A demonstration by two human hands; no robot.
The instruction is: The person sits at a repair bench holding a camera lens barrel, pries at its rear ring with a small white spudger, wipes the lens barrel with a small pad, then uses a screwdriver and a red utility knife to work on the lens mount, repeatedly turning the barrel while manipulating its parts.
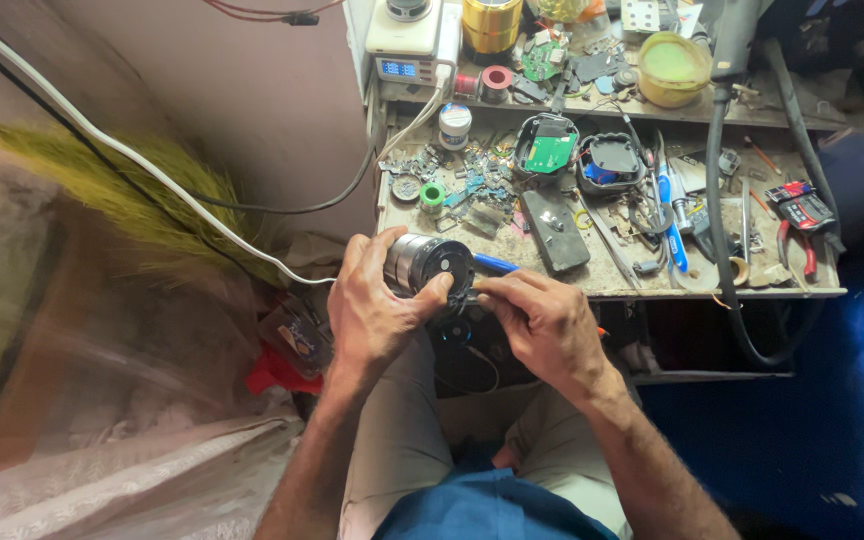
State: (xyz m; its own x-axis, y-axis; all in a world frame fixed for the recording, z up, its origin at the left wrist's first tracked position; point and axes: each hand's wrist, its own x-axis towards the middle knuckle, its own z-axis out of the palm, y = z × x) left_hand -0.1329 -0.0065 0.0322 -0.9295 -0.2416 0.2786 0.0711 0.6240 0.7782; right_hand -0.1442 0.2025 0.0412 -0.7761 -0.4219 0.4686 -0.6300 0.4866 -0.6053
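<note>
Left hand: wraps the shiny silver metal cylinder with a black end, thumb across its dark face.
Cylinder: just above both hands, at the cluttered workbench front edge.
Right hand: fingers pinched on a blue-handled tool, tip at the cylinder's lower rim.

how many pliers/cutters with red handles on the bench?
2. One pair of red-handled pliers lies at the bench's right end; the second pair lies just below it, handles toward the front edge. The clutter may hide more.
</note>
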